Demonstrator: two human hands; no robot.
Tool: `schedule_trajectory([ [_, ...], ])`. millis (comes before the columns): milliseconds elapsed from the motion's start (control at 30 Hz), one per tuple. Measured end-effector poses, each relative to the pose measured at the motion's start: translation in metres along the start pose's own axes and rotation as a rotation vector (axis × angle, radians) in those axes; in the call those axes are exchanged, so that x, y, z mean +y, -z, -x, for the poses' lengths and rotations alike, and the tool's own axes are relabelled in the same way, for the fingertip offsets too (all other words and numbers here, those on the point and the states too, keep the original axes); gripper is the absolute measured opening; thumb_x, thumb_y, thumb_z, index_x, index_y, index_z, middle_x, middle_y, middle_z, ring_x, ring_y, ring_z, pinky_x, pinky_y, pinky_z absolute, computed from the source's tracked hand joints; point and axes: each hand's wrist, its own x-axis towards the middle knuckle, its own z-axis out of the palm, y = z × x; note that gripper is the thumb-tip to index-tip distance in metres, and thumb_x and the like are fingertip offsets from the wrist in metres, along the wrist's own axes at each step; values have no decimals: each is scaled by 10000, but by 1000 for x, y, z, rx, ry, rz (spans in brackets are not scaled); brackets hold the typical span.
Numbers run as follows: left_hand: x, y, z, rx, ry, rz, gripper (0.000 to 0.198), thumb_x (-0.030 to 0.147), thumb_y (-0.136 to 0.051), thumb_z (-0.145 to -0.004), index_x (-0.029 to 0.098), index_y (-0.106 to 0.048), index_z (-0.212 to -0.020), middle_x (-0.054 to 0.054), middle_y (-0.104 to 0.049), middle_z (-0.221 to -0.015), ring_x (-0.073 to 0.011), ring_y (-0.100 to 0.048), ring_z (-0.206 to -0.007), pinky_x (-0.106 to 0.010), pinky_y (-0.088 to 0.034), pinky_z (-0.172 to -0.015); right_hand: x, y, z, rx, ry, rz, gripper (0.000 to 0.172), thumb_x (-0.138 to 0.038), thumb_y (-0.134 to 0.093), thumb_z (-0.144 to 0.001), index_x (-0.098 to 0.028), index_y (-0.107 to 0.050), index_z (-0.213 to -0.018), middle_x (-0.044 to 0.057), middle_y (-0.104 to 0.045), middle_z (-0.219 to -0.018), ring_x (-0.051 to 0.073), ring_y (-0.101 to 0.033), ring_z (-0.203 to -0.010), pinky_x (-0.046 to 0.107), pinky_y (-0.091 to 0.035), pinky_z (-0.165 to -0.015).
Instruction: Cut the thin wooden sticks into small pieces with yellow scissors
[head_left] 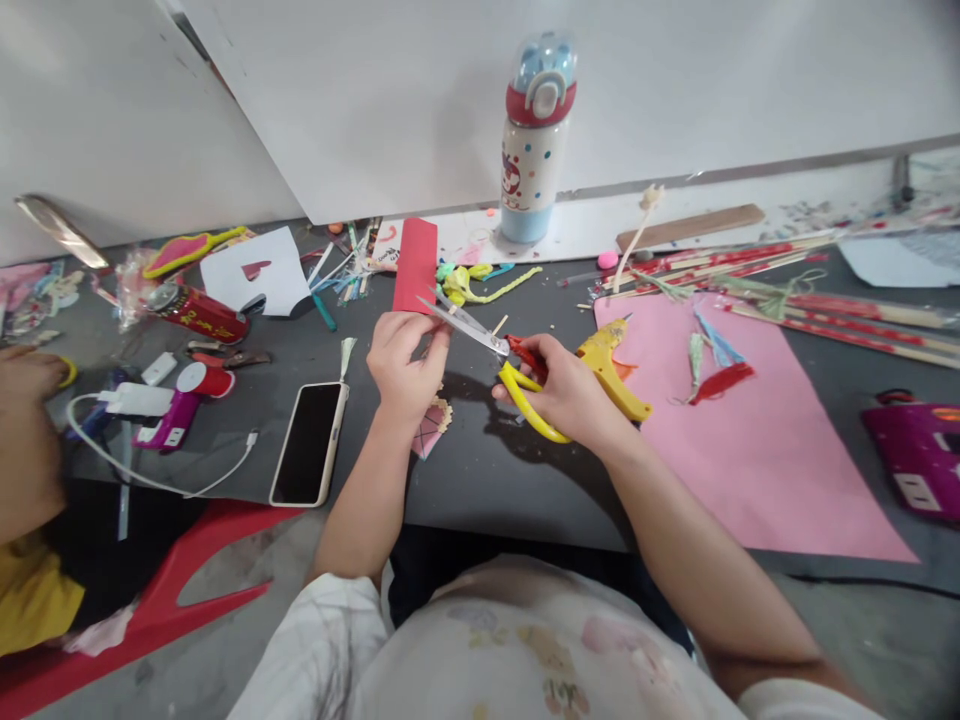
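Note:
My left hand pinches the lower end of a red paper strip and holds it upright over the dark table. My right hand grips yellow-handled scissors; their open blades reach the strip's lower edge. A small pink folded paper piece lies on the table just under my left wrist. A yellow glue gun rests right behind my right hand.
A phone lies left of my left arm. A pink sheet with tassels covers the right side, with red sticks behind it. A water bottle stands at the back. Another person's arm is at the left edge, near cans and cables.

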Motion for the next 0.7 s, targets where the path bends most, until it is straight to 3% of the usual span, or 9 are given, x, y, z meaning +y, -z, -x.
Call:
schedule_trajectory([
  [300,3,1,-1,-14,25,8,25,195,-635,-751,185,-640,-729,0,-650,-727,-118,-584,-738,-257,-465,-706,-3,2,1,-35,-25,-48,548,-450,-708,-612,-202,-490,-1049,50,-619,-933,172,-582,-764,292,-467,-650],
  [567,9,2,-2,-128,46,7,122,254,-586,-811,186,-659,-741,-9,-661,-728,-116,-591,-719,-259,-479,-693,-6,5,3,-16,8,-54,598,-458,-718,-609,-187,-475,-1083,90,-609,-1000,198,-591,-833,319,-477,-703],
  [700,9,1,-1,-112,33,-4,113,245,-590,-806,186,-672,-756,-9,-656,-722,-111,-585,-709,-252,-480,-683,-3,5,2,-7,24,-41,607,-465,-720,-608,-184,-474,-1087,94,-608,-998,198,-593,-841,318,-477,-711],
])
